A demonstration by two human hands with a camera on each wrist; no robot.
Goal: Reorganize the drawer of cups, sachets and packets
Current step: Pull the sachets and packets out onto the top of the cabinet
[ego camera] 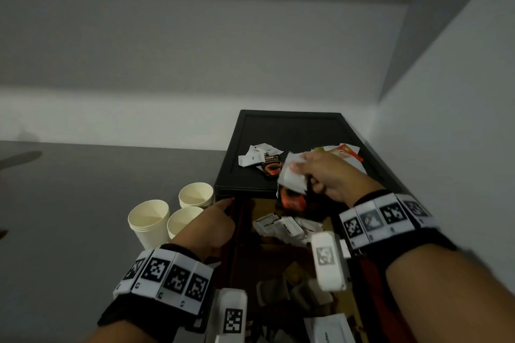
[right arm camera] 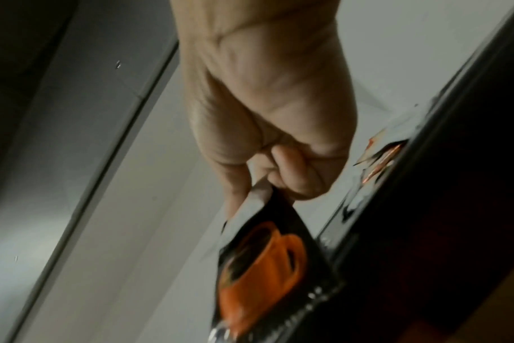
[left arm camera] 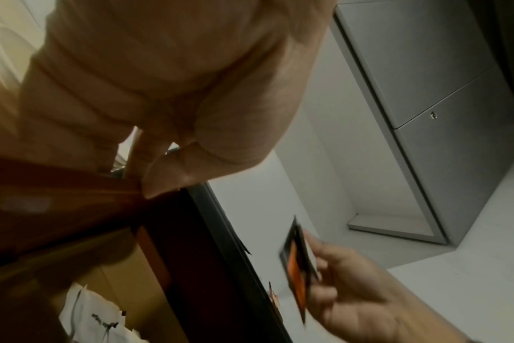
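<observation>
The drawer stands pulled out under a black cabinet top, with white sachets lying inside. My left hand grips the drawer's left wall, thumb pressed against the wood. Above the cabinet's front edge my right hand pinches a black sachet with an orange cup picture together with a white sachet. That black sachet also shows edge-on in the left wrist view. More white sachets, a black one and orange-white packets lie on the cabinet top.
Three cream paper cups stand on the grey floor left of the drawer, close to my left hand. A pale wall runs along the cabinet's right side. A grey locker stands further off. More packets lie dim in the drawer's near part.
</observation>
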